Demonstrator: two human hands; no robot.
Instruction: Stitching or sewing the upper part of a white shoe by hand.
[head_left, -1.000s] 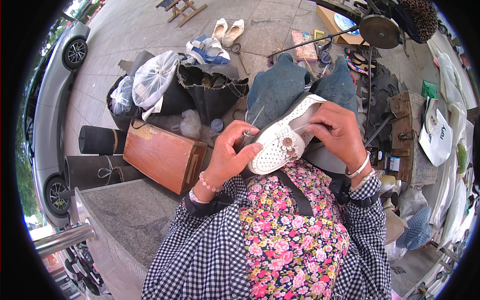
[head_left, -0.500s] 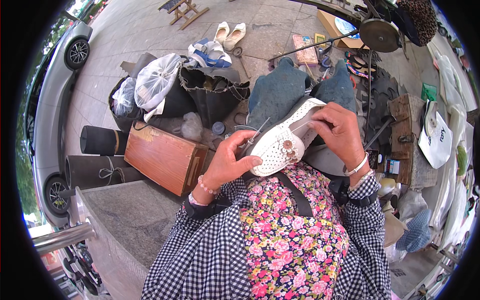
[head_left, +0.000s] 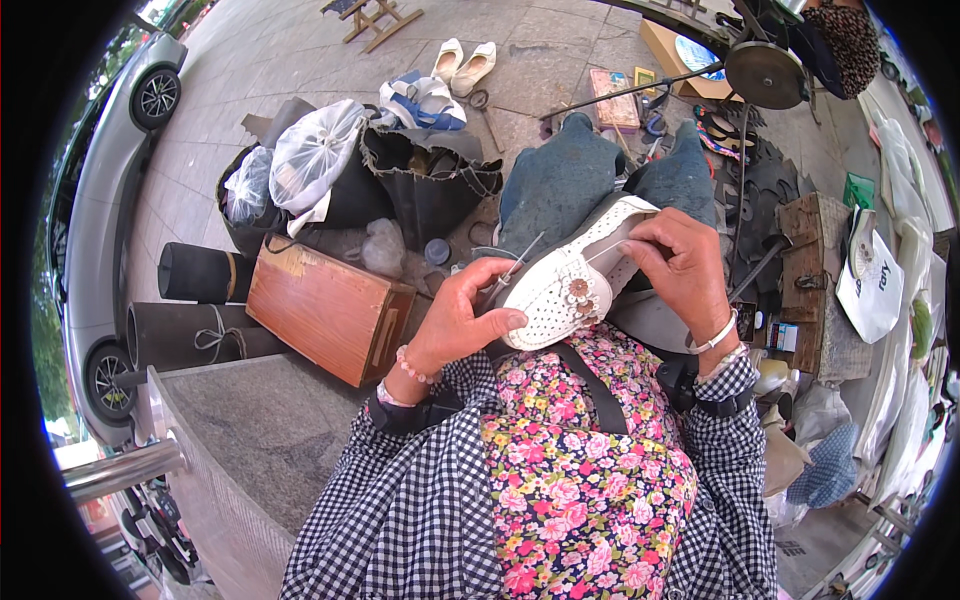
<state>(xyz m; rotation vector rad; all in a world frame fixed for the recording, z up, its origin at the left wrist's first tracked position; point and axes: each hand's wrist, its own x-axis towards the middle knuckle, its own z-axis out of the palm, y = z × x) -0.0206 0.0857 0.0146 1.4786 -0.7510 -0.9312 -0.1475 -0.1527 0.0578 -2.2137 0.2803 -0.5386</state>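
While I am watching, the left hand (head_left: pixel 455 325) is pinching a thin awl (head_left: pixel 515 268), and the right hand (head_left: pixel 685 275) is gripping the white shoe (head_left: pixel 575 285) at frame centre.

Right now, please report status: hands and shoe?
Left hand grips awl at shoe. Right hand steadies shoe. Nothing in the way.
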